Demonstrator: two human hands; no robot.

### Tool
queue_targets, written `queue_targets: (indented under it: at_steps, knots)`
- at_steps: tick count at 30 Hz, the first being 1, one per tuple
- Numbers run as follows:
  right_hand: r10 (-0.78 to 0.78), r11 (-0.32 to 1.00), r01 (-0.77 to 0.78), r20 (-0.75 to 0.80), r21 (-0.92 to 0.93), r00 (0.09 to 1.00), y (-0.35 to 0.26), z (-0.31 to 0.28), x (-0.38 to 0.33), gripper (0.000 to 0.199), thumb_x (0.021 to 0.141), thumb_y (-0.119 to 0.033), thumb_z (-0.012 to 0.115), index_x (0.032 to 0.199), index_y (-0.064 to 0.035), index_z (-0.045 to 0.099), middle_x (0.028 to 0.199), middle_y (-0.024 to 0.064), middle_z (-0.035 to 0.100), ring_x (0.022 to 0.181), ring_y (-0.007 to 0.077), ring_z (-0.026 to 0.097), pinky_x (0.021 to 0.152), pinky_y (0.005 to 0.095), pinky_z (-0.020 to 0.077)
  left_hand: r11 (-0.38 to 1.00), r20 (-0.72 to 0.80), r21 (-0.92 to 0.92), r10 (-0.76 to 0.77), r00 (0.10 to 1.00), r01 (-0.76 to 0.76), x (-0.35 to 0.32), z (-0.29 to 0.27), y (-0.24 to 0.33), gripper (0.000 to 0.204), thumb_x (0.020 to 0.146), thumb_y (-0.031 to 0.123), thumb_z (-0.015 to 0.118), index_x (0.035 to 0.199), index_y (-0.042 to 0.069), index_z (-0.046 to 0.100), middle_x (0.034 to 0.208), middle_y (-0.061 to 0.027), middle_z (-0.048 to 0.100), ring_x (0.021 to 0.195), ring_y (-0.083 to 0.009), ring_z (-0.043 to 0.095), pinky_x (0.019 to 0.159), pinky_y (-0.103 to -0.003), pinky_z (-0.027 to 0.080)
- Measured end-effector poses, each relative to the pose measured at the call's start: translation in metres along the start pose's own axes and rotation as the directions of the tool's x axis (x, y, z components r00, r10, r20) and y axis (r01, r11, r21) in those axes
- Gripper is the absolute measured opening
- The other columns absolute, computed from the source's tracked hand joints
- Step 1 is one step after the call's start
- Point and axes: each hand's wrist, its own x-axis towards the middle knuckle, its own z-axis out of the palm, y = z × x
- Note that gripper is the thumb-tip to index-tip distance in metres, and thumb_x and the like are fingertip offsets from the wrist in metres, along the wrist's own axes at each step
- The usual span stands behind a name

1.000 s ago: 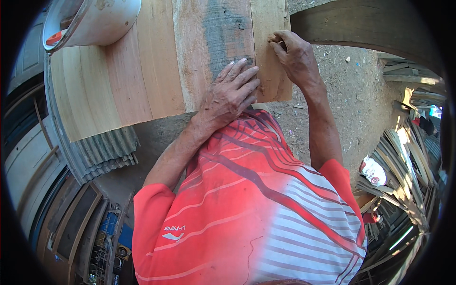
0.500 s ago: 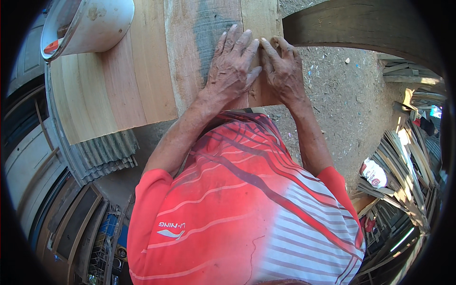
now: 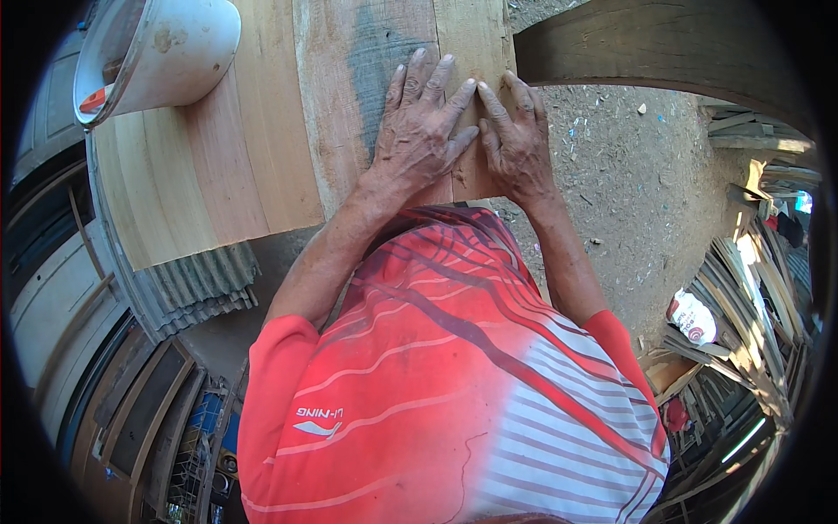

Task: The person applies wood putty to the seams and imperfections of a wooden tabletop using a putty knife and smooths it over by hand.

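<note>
A panel of several wooden boards (image 3: 271, 131) lies side by side in front of me, pale yellow to reddish, with a dark grey stain on one board. My left hand (image 3: 417, 127) rests flat over that stain, its fingers spread and its thumb pointing right. On the panel's right edge lies my right hand (image 3: 519, 140), fingers stretched forward and a little bent. Its index fingertip comes close to the left hand's index fingertip. No tool shows in either hand; what lies under the palms is hidden.
A white bucket (image 3: 188, 52) with an orange-red object (image 3: 94, 99) inside stands at the panel's far left. A dark curved timber (image 3: 646, 44) extends at the far right. Corrugated sheets (image 3: 205, 279) lie below left. Wood scraps (image 3: 742, 314) and a white sack (image 3: 691, 316) are piled right.
The right hand's fingers have straightened and lie flatter along the edge board. The left hand stays almost in place, while the whole view has shifted slightly.
</note>
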Motion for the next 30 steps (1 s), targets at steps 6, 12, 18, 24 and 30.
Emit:
queue_targets:
  at_steps: [6, 12, 18, 24, 30]
  knots:
    - [-0.021, 0.998, 0.023, 0.02, -0.066, 1.0, -0.002, -0.002, 0.001, 0.055, 0.096, -0.022, 0.07, 0.15, -0.0169, 0.061, 0.156, 0.0223, 0.045, 0.142, 0.0422, 0.043, 0.119, 0.0504, 0.0386, 0.999, -0.011, -0.013, -0.042, 0.999, 0.042, -0.004, -0.004, 0.006, 0.07, 0.091, 0.04, 0.078, 0.152, 0.013, 0.057, 0.164, -0.0203, 0.041, 0.156, -0.0458, 0.029, 0.128, -0.057, 0.02]
    - [-0.029, 0.998, 0.029, -0.005, -0.059, 1.0, -0.003, 0.003, 0.0, 0.052, 0.097, -0.023, 0.069, 0.148, -0.0157, 0.063, 0.153, 0.0238, 0.048, 0.141, 0.0426, 0.043, 0.118, 0.0504, 0.0404, 0.999, 0.006, 0.004, -0.038, 0.999, 0.038, -0.005, -0.003, 0.005, 0.069, 0.092, 0.042, 0.076, 0.152, 0.013, 0.057, 0.164, -0.0214, 0.04, 0.157, -0.0455, 0.028, 0.128, -0.058, 0.02]
    - [0.025, 0.998, -0.022, -0.042, 0.054, 0.999, 0.002, 0.004, 0.005, 0.051, 0.096, -0.023, 0.07, 0.147, -0.014, 0.063, 0.151, 0.0238, 0.049, 0.14, 0.043, 0.044, 0.118, 0.0496, 0.0404, 0.997, 0.048, 0.08, -0.018, 0.999, 0.014, -0.003, -0.004, 0.005, 0.069, 0.093, 0.042, 0.074, 0.154, 0.016, 0.055, 0.166, -0.0213, 0.037, 0.157, -0.0451, 0.028, 0.127, -0.061, 0.02]
    - [-0.058, 0.994, 0.058, -0.001, -0.09, 0.998, -0.003, 0.0, 0.004, 0.053, 0.095, -0.023, 0.071, 0.146, -0.0098, 0.063, 0.15, 0.0232, 0.051, 0.137, 0.0418, 0.046, 0.116, 0.0483, 0.0417, 0.998, 0.027, 0.05, -0.03, 0.999, 0.029, -0.004, 0.002, 0.004, 0.069, 0.092, 0.042, 0.074, 0.154, 0.016, 0.055, 0.166, -0.0199, 0.038, 0.156, -0.0454, 0.03, 0.126, -0.06, 0.02]
    - [-0.015, 1.0, 0.015, -0.03, -0.005, 0.999, -0.003, -0.003, 0.01, 0.054, 0.095, -0.023, 0.071, 0.147, -0.0122, 0.063, 0.15, 0.0226, 0.051, 0.135, 0.0406, 0.047, 0.115, 0.047, 0.0421, 1.0, -0.031, 0.01, -0.015, 0.999, 0.016, -0.006, 0.002, 0.001, 0.069, 0.091, 0.038, 0.075, 0.15, 0.009, 0.056, 0.159, -0.0228, 0.045, 0.154, -0.0447, 0.034, 0.127, -0.059, 0.022]
